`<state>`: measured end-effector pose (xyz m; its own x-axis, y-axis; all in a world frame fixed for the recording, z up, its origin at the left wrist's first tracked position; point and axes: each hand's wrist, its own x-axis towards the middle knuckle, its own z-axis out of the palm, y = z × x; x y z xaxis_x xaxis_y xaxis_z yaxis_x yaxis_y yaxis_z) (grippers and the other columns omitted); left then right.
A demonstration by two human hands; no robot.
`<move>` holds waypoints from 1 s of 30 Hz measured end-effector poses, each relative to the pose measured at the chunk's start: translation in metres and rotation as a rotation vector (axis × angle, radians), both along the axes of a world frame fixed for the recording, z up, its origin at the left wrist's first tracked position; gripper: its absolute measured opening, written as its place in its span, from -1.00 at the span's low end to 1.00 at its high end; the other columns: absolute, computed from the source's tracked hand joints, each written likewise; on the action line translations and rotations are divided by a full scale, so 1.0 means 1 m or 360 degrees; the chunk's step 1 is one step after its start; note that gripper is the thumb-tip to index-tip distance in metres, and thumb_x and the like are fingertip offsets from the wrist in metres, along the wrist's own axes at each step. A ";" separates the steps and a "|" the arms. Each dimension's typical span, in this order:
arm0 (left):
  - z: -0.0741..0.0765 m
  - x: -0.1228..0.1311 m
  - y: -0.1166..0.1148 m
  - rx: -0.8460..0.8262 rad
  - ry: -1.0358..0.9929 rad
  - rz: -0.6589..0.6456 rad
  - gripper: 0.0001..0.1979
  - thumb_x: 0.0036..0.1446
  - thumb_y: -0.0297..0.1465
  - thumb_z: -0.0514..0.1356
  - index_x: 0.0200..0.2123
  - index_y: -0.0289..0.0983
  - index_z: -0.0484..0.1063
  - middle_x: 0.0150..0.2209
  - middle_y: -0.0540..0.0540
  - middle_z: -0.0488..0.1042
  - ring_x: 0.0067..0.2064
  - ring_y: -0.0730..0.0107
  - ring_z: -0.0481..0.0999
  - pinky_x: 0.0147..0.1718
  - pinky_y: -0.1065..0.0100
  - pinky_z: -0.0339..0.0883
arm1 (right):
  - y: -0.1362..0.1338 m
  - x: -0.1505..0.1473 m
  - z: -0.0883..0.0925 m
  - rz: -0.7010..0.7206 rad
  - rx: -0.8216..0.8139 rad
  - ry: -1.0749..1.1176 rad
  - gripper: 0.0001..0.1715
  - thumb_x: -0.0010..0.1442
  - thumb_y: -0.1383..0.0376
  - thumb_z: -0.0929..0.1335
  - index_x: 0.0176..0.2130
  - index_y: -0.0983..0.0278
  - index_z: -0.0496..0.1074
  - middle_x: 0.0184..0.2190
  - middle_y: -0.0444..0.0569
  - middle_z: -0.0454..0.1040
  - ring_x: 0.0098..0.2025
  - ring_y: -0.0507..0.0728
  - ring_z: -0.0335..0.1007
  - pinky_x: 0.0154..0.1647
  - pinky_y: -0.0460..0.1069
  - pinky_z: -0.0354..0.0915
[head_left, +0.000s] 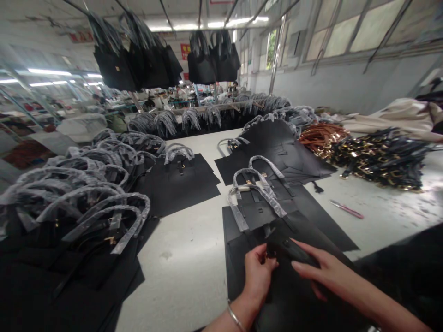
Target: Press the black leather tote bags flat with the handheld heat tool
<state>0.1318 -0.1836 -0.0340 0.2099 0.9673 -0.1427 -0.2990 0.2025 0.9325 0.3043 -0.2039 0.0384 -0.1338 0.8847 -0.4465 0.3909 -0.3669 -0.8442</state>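
A black bag panel lies in front of me on the table, over other black panels with plastic-wrapped handles. My left hand is closed at the panel's upper edge, thumb and forefinger pinched on a small dark piece that I cannot make out. My right hand grips a folded-up part of the same panel between thumb and fingers; its lower fingers are partly hidden. Just beyond both hands, a short black strap and gold-coloured fittings show between the wrapped handles.
Stacked bag pieces with wrapped handles cover the left side. A pink-handled cutting tool lies at right, near a heap of black straps with gold hardware and brown straps. Finished black bags hang overhead. The white tabletop shows between stacks.
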 end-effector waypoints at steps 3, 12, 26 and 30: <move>-0.002 0.001 0.001 -0.0085 -0.0067 0.0006 -0.75 -0.10 -0.49 0.25 -0.26 -0.34 0.56 -0.37 -0.07 0.54 -0.39 0.41 0.42 -0.37 0.44 0.25 | 0.006 0.003 0.003 -0.0106 0.0081 -0.0032 -0.06 0.12 0.01 0.36 0.34 0.27 0.02 -0.55 -0.18 0.43 -0.70 -0.01 0.30 -0.71 -0.15 0.23; 0.004 -0.005 0.002 0.0017 0.0142 -0.0038 -0.79 -0.14 -0.56 0.22 -0.36 -0.31 0.57 -0.39 -0.04 0.54 -0.34 0.33 0.43 -0.34 0.43 0.25 | -0.009 0.000 0.002 0.0078 -0.0146 0.0107 -0.08 0.12 0.04 0.37 0.33 0.24 0.04 -0.53 -0.18 0.44 -0.70 -0.03 0.30 -0.72 -0.17 0.22; 0.011 -0.014 0.015 0.0321 0.0701 0.0100 -0.53 -0.11 -0.58 0.19 -0.05 -0.27 0.46 -0.03 -0.23 0.43 0.05 0.05 0.33 0.12 0.20 0.10 | -0.006 0.014 -0.014 -0.0146 0.0181 -0.0124 0.00 0.10 -0.01 0.35 0.33 0.38 0.00 -0.62 -0.16 0.48 -0.68 0.05 0.34 -0.67 -0.11 0.25; 0.024 -0.010 0.039 0.0597 0.0873 0.0235 -0.49 -0.05 -0.56 0.19 0.04 -0.27 0.38 0.15 -0.27 0.25 0.25 0.00 0.07 0.26 0.17 -0.27 | -0.008 0.041 -0.027 -0.0349 0.0209 -0.0103 0.06 0.06 -0.04 0.35 0.33 0.41 -0.06 -0.72 -0.24 0.39 -0.68 0.10 0.34 -0.66 -0.07 0.26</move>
